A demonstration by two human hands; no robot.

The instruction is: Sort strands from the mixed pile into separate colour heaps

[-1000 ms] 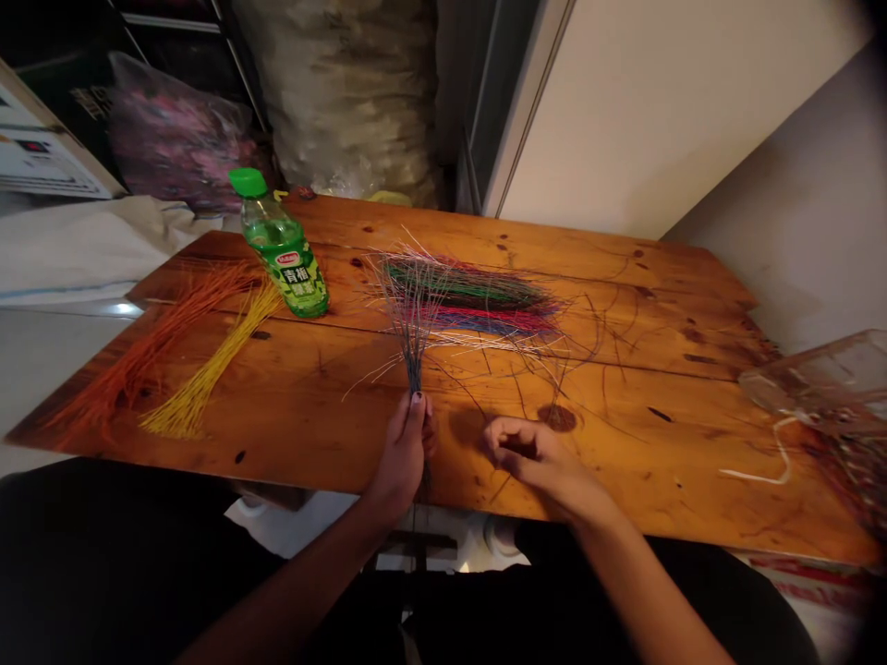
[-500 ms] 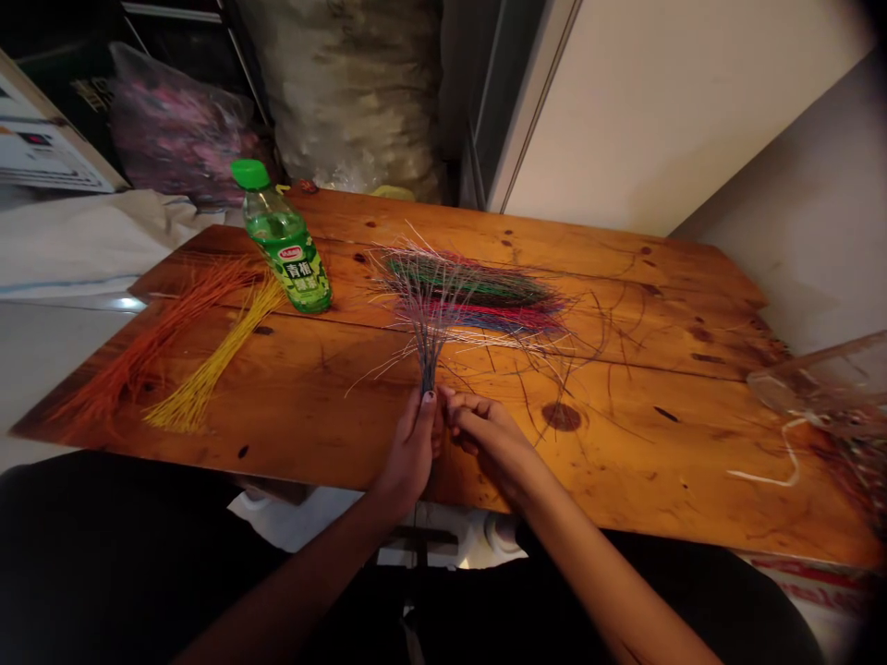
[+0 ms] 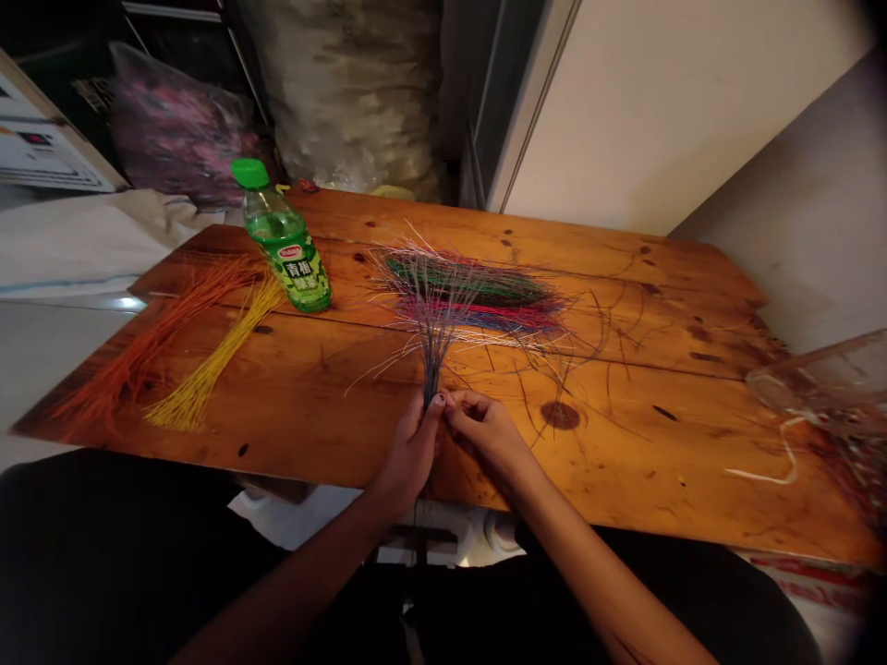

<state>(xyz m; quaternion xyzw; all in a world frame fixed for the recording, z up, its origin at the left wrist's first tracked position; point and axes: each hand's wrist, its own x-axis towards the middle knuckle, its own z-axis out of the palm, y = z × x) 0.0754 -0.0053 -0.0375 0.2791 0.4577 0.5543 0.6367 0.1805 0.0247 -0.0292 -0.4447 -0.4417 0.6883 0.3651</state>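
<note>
Taking the hands as the middle of the dial, two bare hands are meeting at the near edge. One left hand (image 3: 414, 451) is gripping one grey bundle of strands (image 3: 431, 365), which is fanning out toward twelve o'clock; its strands are running too fine to count. One right hand (image 3: 491, 432) is bending its fingers in against the left thumb, at three o'clock; whether they are pinching a strand, I cannot tell. One mixed-colour pile (image 3: 516, 294) is lying toward one o'clock, showing green, pink and blue. One yellow bundle (image 3: 208, 369) and one orange bundle (image 3: 156, 346) are lying between nine and ten. One green-capped bottle (image 3: 297, 268) is standing toward eleven. One clear container (image 3: 810, 374) is sitting at three. Everything is resting on one knotted plank table (image 3: 602, 485). Beyond it, one plastic bag (image 3: 180, 139) is slumping toward eleven, and one pale panel (image 3: 679, 111) is rising toward one.
</note>
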